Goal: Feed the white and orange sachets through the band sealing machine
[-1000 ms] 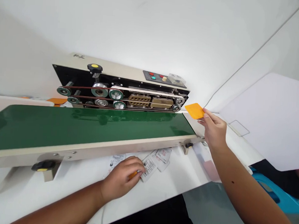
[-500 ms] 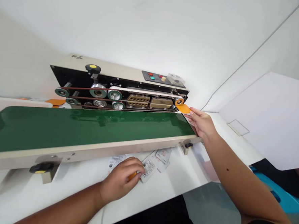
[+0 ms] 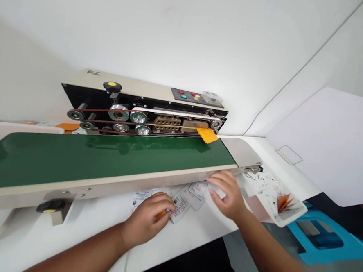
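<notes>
My left hand (image 3: 148, 218) rests above the white table, its fingers curled round an orange sachet (image 3: 160, 214) that is mostly hidden. Beside it lie several printed white sachets (image 3: 181, 206), partly under the conveyor's edge. My right hand (image 3: 225, 192) is by the front rail, fingers apart with nothing visible between them, close to those sachets. Another orange sachet (image 3: 208, 135) is caught by its upper edge in the band sealer (image 3: 146, 107), near the right end, and its lower part hangs over the green conveyor belt (image 3: 112, 156).
A white bin (image 3: 291, 218) of printed and orange sachets stands right of the conveyor, partly over a blue stool (image 3: 325, 239). A black knob (image 3: 51, 205) juts out below the front rail. At the far right is a white panel (image 3: 331, 141), with part of a person behind it.
My right hand has let go of the orange sachet at the sealer's right end and come down toward the printed sachets. That orange sachet has moved left. My left hand stays put.
</notes>
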`<state>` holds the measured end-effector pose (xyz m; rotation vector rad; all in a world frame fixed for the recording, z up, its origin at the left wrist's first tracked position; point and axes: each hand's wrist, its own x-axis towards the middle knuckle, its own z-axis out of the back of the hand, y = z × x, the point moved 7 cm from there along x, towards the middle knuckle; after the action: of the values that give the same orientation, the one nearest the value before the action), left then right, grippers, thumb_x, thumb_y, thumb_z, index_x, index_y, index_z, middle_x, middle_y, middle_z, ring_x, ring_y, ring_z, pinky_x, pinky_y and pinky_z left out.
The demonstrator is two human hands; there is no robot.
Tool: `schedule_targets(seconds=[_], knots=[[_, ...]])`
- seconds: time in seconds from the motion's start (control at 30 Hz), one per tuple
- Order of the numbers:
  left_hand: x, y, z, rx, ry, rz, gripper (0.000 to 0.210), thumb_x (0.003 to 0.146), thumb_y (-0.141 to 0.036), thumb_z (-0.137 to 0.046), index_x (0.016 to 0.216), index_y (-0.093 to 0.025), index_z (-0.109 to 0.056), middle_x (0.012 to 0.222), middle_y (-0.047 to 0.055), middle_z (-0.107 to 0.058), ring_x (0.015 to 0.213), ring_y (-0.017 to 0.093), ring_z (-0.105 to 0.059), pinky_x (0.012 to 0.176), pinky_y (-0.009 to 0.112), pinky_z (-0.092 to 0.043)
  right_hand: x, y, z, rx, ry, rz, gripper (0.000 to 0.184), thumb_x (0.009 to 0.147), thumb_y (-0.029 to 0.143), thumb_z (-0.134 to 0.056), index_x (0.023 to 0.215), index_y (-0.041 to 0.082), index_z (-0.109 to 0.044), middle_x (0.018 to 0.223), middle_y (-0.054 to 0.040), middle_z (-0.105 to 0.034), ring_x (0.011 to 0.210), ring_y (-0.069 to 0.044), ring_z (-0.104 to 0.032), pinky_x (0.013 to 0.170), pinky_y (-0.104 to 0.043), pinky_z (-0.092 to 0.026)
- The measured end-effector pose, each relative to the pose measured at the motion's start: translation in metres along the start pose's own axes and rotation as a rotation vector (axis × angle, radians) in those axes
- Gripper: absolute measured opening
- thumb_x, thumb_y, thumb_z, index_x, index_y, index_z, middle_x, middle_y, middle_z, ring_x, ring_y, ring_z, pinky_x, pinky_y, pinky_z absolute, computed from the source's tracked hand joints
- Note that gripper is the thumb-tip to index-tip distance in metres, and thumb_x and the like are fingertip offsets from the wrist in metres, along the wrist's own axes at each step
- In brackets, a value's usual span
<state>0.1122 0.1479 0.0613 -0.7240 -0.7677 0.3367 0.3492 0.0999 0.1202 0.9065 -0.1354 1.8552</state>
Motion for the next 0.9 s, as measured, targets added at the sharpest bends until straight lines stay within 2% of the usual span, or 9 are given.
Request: schedule_targets(seconds=[0.1,0.23,0.3,0.43,0.53,0.67,0.9], knots=[[0.001,-0.001,-0.001,0.009,0.000,-0.003,0.012,0.095,-0.014,-0.058,0.097,-0.021,-0.068,0.089,0.007,-0.070,0.086,0.019,-0.065,0.078,0.030,-0.053,-0.029,0.010,-0.027,-0.024,0.109,0.030,0.042,0.086,0.021,-0.064,0.128,0.025,-0.067,0.120,-0.0112,-0.069,0.111,-0.031,-0.064,0.095,-0.052,-0.054],[0.000,-0.002,-0.002,0.018,0.002,-0.009,0.015,0.095,-0.012,-0.056,0.096,-0.020,-0.069,0.088,0.007,-0.069,0.085,0.019,-0.065,0.077,0.029,-0.052,-0.053,0.004,-0.056,-0.133,0.269,-0.078,0.063,0.086,0.034,-0.069,0.146,0.024,-0.053,0.151,-0.0151,-0.050,0.130,-0.036,-0.055,0.101,-0.055,-0.053],[0.000,-0.001,-0.003,0.019,0.004,-0.003,0.016,0.094,-0.011,-0.055,0.096,-0.020,-0.069,0.089,0.007,-0.069,0.085,0.019,-0.064,0.077,0.030,-0.052,-0.060,0.002,-0.064,-0.147,0.303,-0.083,0.060,0.088,0.034,-0.068,0.145,0.025,-0.055,0.152,-0.0139,-0.050,0.130,-0.035,-0.057,0.100,-0.053,-0.055],[-0.002,0.000,-0.004,0.018,0.014,0.015,0.018,0.092,-0.009,-0.055,0.095,-0.020,-0.068,0.089,0.007,-0.070,0.085,0.019,-0.064,0.078,0.030,-0.052,-0.067,0.001,-0.071,-0.118,0.311,-0.050,0.055,0.088,0.030,-0.069,0.142,0.023,-0.058,0.142,-0.0125,-0.060,0.130,-0.033,-0.058,0.104,-0.053,-0.054],[-0.003,0.001,-0.005,0.017,0.005,0.018,0.018,0.092,-0.010,-0.055,0.096,-0.020,-0.069,0.090,0.007,-0.070,0.085,0.020,-0.064,0.077,0.030,-0.052,-0.071,0.002,-0.069,-0.094,0.250,0.008,0.047,0.092,0.022,-0.064,0.139,0.024,-0.061,0.134,-0.0105,-0.066,0.126,-0.030,-0.062,0.102,-0.050,-0.057],[-0.003,0.001,-0.004,0.011,-0.002,0.028,0.016,0.093,-0.013,-0.056,0.096,-0.020,-0.069,0.091,0.008,-0.071,0.086,0.020,-0.065,0.077,0.030,-0.053,-0.074,0.004,-0.055,-0.077,0.068,0.069,0.048,0.093,0.006,-0.053,0.133,0.030,-0.066,0.122,-0.0055,-0.073,0.118,-0.028,-0.067,0.098,-0.052,-0.060],[-0.002,-0.001,-0.003,0.011,-0.013,0.032,0.016,0.093,-0.013,-0.056,0.095,-0.020,-0.070,0.090,0.008,-0.071,0.085,0.020,-0.066,0.076,0.030,-0.054,-0.077,0.002,-0.027,-0.179,-0.203,-0.028,0.050,0.091,0.005,-0.057,0.131,0.034,-0.065,0.112,-0.0060,-0.075,0.108,-0.033,-0.069,0.090,-0.058,-0.059]])
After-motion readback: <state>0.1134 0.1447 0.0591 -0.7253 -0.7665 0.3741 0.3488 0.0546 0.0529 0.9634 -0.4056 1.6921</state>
